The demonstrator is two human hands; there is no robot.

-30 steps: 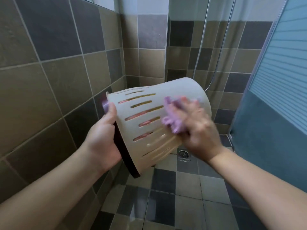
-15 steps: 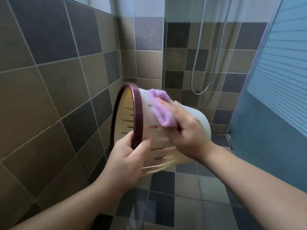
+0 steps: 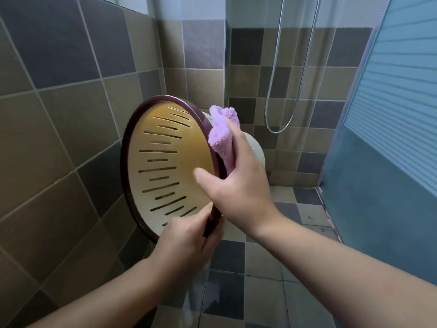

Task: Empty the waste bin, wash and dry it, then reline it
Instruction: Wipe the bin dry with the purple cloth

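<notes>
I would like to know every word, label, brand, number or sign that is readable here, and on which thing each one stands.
None: no readable text appears in this view.
Waste bin: slots only, no label or brand.
Purple cloth: no tag visible.
Wall tiles and door panel: no print.

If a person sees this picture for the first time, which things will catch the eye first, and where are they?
In the middle, the cream slotted waste bin with its dark maroon rim is held on its side, its open mouth towards the camera. The right hand presses a fluffy purple cloth against the outside just behind the rim, while the left hand grips the rim's lower edge. Behind, at the upper right, a metal shower hose hangs in a loop on the tiled wall.
</notes>
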